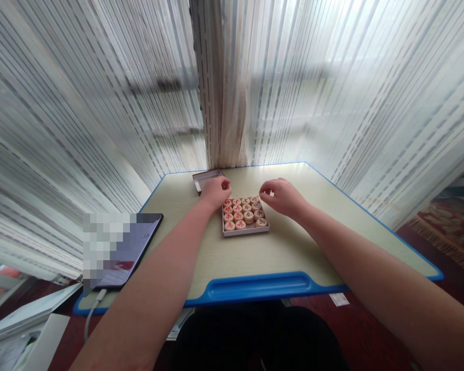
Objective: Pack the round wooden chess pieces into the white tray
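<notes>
A shallow white box tray (246, 233) on the table holds round wooden Chinese chess pieces (238, 217) in rows. Red-marked pieces fill the two left columns, black-marked ones the two right. One black piece (248, 216) looks stacked on another, with a gap in the front row beside it. My left hand (215, 191) is at the tray's far left corner, fingers curled in and closed. At the far right corner is my right hand (281, 196), its fingers bent toward the thumb close to the corner piece. Whether either hand holds a piece is hidden.
Behind my left hand lies the open box lid (206, 178). A tablet (133, 252) with a plugged-in white cable (95, 309) rests at the table's left edge. The blue-rimmed table (290, 250) has a blue pen trough (260, 283) in front. Striped curtains (232, 93) hang behind it.
</notes>
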Tool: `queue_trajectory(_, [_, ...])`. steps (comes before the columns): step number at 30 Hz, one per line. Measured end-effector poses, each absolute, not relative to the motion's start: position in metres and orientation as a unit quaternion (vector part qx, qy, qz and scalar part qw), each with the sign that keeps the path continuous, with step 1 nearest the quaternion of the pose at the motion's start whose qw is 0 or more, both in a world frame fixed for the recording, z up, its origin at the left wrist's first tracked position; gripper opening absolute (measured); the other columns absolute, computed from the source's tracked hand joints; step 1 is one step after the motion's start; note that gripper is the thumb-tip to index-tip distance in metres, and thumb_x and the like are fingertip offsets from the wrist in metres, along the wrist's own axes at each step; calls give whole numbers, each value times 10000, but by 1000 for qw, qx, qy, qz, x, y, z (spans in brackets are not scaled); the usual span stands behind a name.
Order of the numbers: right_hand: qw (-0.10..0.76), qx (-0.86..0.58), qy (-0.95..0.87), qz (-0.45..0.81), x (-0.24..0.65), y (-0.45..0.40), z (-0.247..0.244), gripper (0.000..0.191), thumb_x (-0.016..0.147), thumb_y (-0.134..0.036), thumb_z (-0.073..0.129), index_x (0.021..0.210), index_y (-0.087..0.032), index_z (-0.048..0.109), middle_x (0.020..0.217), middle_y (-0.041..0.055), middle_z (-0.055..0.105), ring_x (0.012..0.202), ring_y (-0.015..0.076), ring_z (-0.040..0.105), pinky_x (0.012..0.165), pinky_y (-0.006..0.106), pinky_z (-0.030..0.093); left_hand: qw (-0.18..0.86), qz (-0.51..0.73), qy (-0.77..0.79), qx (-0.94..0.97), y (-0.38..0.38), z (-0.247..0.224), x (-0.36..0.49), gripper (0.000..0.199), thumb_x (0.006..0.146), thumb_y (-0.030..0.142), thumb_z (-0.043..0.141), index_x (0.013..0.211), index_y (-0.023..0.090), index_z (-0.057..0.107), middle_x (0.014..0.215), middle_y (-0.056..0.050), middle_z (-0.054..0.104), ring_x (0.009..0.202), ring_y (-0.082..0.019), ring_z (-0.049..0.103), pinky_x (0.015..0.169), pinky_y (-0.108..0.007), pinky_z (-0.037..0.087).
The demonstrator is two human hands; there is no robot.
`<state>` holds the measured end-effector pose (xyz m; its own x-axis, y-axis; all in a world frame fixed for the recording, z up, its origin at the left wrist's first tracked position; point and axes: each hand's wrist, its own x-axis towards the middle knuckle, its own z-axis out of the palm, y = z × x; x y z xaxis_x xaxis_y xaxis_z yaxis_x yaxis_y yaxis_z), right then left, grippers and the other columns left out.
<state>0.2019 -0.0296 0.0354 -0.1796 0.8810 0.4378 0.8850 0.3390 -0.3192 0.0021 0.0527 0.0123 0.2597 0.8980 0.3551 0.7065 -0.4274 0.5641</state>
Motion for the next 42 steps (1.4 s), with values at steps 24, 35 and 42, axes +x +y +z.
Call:
queue_trajectory(24, [473, -516, -547, 460, 189, -46, 55, 84, 792, -188, 621, 778, -107, 639, 728, 70, 665, 676, 123, 636, 552, 204, 510, 328, 376, 311, 809, -1, 45, 23, 401, 667, 179, 693, 1051, 89, 622, 889, -110, 687, 727, -142, 649, 641, -254, 541])
queue_trajectory(35, [463, -541, -521, 470, 185, -48, 54, 129, 723, -33, 575, 641, -131, 556, 552, 12, 603, 533, 84, 577, 509, 187, 491, 117, 369, 233, 892, -6, 44, 25, 355, 674, 161, 647, 1027, 121, 655, 1045, -105, 673, 714, -121, 635, 674, -247, 531])
queue_trajectory(42, [319, -581, -640, 388, 183, -60, 62, 112, 680, -57, 573, 695, -145, 641, 585, 5, 624, 524, 97, 562, 496, 207, 467, 135, 332, 306, 882, -6, 49, 17, 214, 666, 147, 577, 832, 127, 711, 750, -39, 686, 630, -109, 587, 595, -215, 462])
